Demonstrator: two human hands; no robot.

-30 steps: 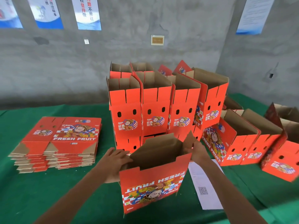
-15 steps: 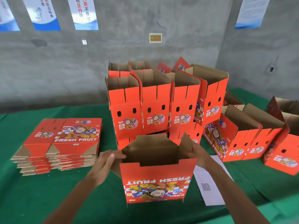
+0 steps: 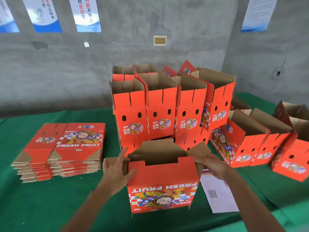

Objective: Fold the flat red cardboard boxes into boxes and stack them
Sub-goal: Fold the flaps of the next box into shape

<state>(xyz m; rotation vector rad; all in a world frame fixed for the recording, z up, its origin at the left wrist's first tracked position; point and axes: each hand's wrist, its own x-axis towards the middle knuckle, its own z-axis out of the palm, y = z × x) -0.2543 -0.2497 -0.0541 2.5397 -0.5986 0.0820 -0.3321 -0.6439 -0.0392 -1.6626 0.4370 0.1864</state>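
Green-covered surface [image 3: 50, 206] takes up most of the view, with a big cluster of folded boxes [image 3: 160, 111] stacked just past the fingers. The pile of flat boxes [image 3: 66, 148] is well off to the left of them. Between both hands stands the red box [image 3: 162, 185], print upside down, bottom flaps open on top. Left hand [image 3: 115, 169] reaches in from low left, fingers straight and released, flat against the left flap. Right hand [image 3: 215, 166] comes from low right, fingers curled and pinching the right flap. A paper sheet [image 3: 217, 195] lies under that wrist.
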